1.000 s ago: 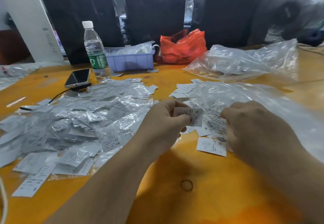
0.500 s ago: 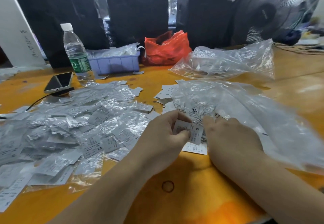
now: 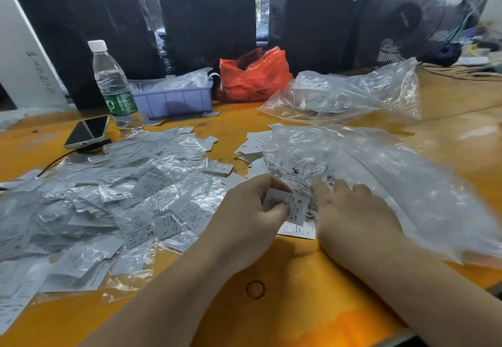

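My left hand (image 3: 250,210) pinches a small white size label (image 3: 294,205) marked S between thumb and fingers. My right hand (image 3: 353,213) lies just right of it, its fingers stretched forward onto the edge of a large clear plastic bag (image 3: 380,172); whether they hold the bag's edge is hidden. More white labels (image 3: 298,231) lie flat under both hands. A wide heap of labels in small clear sleeves (image 3: 114,200) covers the orange table (image 3: 271,306) to the left.
At the back stand a water bottle (image 3: 114,85), a phone (image 3: 88,131) on a cable, a lilac plastic bin (image 3: 173,99), a red bag (image 3: 254,75), a second clear bag (image 3: 347,94) and a fan (image 3: 415,15). Loose labels (image 3: 255,143) lie mid-table.
The view has swung right, so everything sits further left in frame. My right hand has slid left and forward to the bag's near edge beside the label. The left hand keeps its pinch.
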